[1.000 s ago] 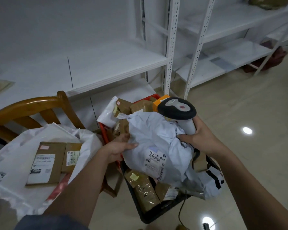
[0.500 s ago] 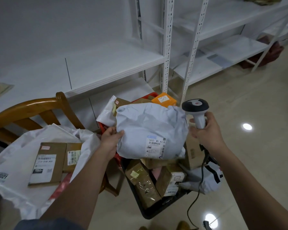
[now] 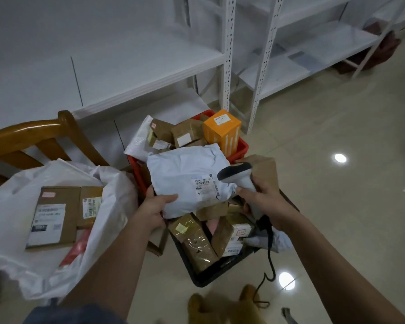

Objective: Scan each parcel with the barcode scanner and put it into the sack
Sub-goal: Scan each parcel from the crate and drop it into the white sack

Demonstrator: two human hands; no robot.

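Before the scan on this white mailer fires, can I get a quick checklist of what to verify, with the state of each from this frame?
1. White mailer held: ok, the left hand grips its lower left corner.
2. Barcode label facing up and uncovered: ok.
3. Barcode scanner in hand: ok, the right hand holds its handle.
4. Scanner head aimed at the label: ok, it sits right beside the label and points toward it.
5. Scan registered: cannot tell, no beam or light shows.
6. Sack open to receive the mailer: ok, its mouth gapes with brown parcels already inside.
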